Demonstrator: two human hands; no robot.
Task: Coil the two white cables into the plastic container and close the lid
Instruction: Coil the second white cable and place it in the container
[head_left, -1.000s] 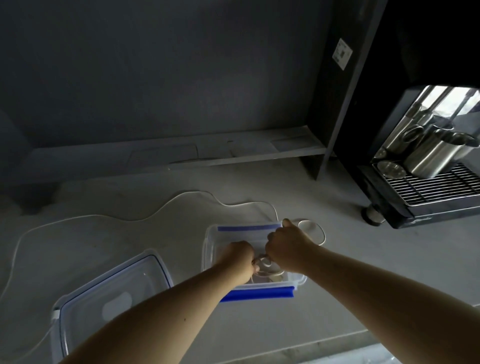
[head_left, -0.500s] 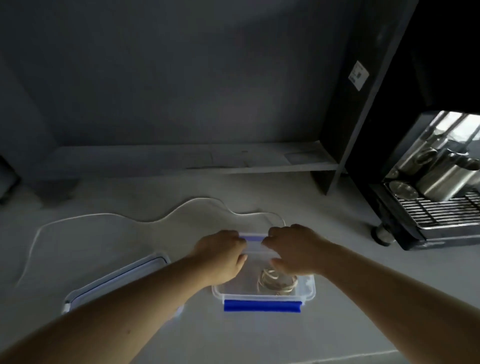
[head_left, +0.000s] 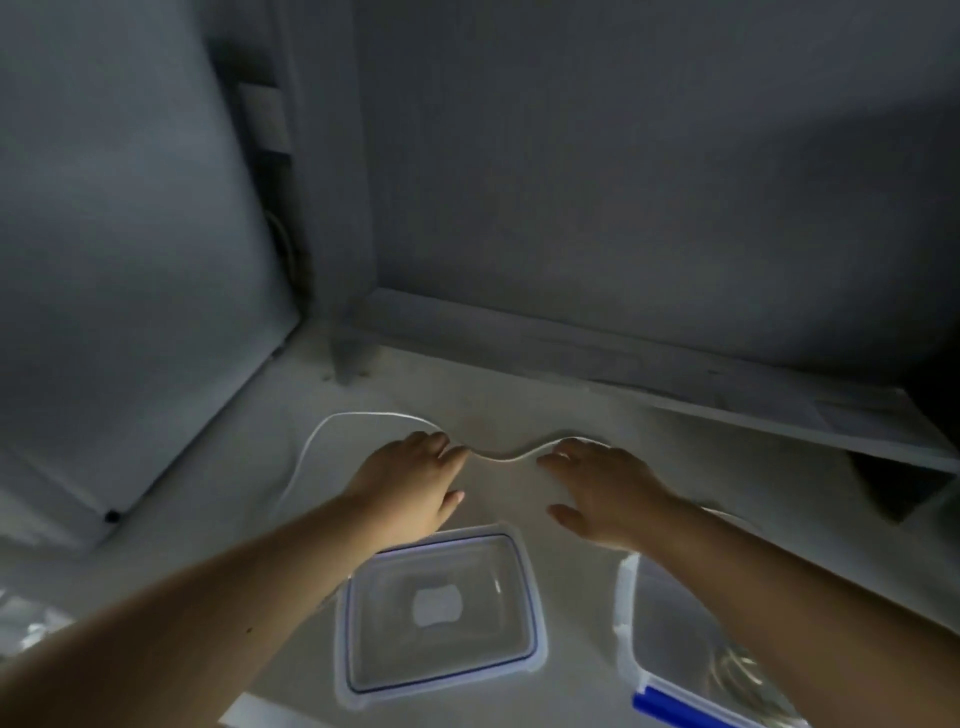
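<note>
Holding one coiled cable, your container sits open, lid beside it, label unreadable. Your left hand and right hand are spread, fingers straight, at the loose cable.

Pale counter, dim light. On it:
- loose white cable toward the back, wavy, curving round at its left end
- clear lid with blue seal, lying flat nearer the front
- clear plastic container with blue clip, right of the lid, small gap between them
</note>
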